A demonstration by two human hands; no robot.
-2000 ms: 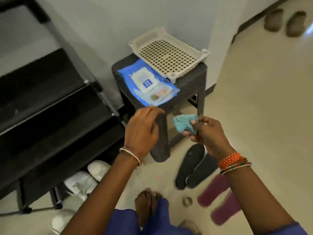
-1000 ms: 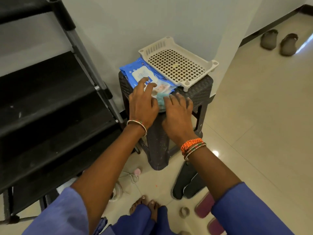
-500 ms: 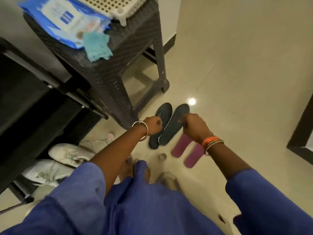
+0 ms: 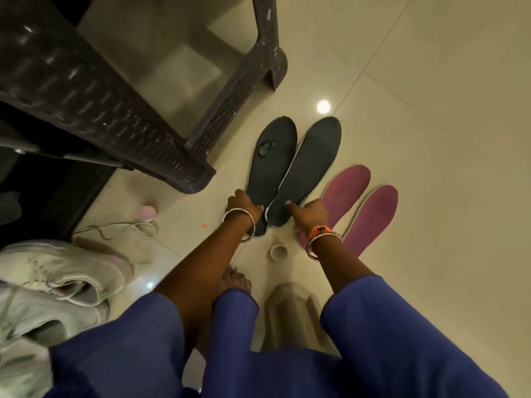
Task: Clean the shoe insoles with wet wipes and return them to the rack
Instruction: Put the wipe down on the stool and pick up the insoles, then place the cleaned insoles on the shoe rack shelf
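left hand (image 4: 242, 203) gripping heel of left black insole (image 4: 273, 159), right hand (image 4: 309, 212) pinching heel of right black insole (image 4: 311, 162), both flat on floor (image 4: 431, 110), long axes parallel, toes pointing away toward stool (image 4: 115, 110)

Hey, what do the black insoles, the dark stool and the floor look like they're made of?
Black insoles: probably foam with a matte fabric face, thin and flat, no shine. Dark stool: likely moulded plastic in woven rattan pattern, slightly glossy. Floor: polished tile, judging by grout lines and a reflected light.
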